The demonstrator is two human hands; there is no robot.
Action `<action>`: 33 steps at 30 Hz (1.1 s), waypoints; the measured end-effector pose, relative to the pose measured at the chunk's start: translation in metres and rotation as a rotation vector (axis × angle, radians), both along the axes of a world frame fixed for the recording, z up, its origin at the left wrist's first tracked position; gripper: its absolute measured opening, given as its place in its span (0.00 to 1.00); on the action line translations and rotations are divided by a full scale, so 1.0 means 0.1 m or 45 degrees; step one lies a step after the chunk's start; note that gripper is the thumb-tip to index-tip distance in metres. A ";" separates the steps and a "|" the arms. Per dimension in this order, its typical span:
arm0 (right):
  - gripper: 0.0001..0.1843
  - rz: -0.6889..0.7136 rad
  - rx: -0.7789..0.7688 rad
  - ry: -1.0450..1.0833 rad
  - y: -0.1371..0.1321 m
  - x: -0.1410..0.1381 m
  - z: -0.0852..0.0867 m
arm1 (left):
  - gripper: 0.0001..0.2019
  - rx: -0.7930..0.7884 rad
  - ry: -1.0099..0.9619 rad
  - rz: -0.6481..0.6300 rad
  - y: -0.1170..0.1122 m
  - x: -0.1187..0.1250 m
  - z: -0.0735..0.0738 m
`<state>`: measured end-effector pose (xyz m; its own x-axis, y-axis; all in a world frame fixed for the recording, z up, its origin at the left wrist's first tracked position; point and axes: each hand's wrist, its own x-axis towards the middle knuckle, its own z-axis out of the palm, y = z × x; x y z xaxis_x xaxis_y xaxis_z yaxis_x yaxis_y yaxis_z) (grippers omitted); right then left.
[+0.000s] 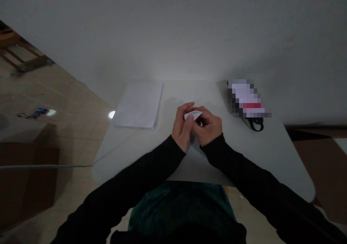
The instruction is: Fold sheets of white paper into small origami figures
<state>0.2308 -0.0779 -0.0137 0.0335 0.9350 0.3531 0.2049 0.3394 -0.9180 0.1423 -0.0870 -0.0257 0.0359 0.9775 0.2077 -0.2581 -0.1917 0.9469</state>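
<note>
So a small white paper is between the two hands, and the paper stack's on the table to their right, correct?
Not quite: the head view shows the paper stack on the table to the left of the left hand and right hand. The small white paper is indeed between them.

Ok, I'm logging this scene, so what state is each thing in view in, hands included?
Small white paper: folded, held between both hands.
Left hand: closed on the paper.
Right hand: curled, gripping it too.
Paper stack: flat, edges slightly uneven.
Pixelated item: too obscured to tell.
Black strap: looped.
Cable: nearly straight.
</note>
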 end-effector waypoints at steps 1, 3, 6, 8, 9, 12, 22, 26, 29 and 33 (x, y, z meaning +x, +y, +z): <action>0.07 -0.057 0.006 0.000 0.02 0.01 -0.01 | 0.25 0.045 0.006 -0.060 -0.03 0.02 0.00; 0.03 -0.109 0.014 -0.013 0.06 0.04 -0.04 | 0.31 0.042 -0.001 -0.146 -0.07 0.06 -0.03; 0.06 0.060 -0.019 -0.004 0.11 0.08 -0.08 | 0.28 -0.107 -0.088 -0.001 0.00 0.04 -0.12; 0.10 0.175 -0.099 0.035 0.13 0.11 -0.07 | 0.24 -0.207 -0.194 0.063 0.09 0.00 -0.16; 0.11 0.161 -0.138 0.058 0.14 0.13 -0.06 | 0.23 -0.246 -0.245 0.062 0.13 -0.03 -0.17; 0.11 -0.046 -0.196 0.064 0.17 0.18 -0.05 | 0.19 -0.294 -0.274 0.033 0.21 -0.11 -0.17; 0.21 0.124 -0.137 -0.710 0.19 0.28 -0.08 | 0.21 -0.039 0.184 0.037 0.21 -0.24 -0.08; 0.22 0.093 -0.171 -0.653 0.22 0.28 -0.08 | 0.21 -0.080 0.208 -0.016 0.26 -0.28 -0.14; 0.21 0.226 -0.200 -0.571 0.23 0.27 -0.09 | 0.20 -0.048 0.268 -0.013 0.27 -0.28 -0.14; 0.20 0.272 -0.075 -0.626 0.21 0.25 -0.10 | 0.17 0.030 0.626 0.133 0.24 -0.29 -0.06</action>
<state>0.2554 -0.0571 -0.0242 -0.3154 0.9217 0.2260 0.5473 0.3712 -0.7502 0.1133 -0.0628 -0.0319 0.0369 0.9764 0.2128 0.2390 -0.2154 0.9468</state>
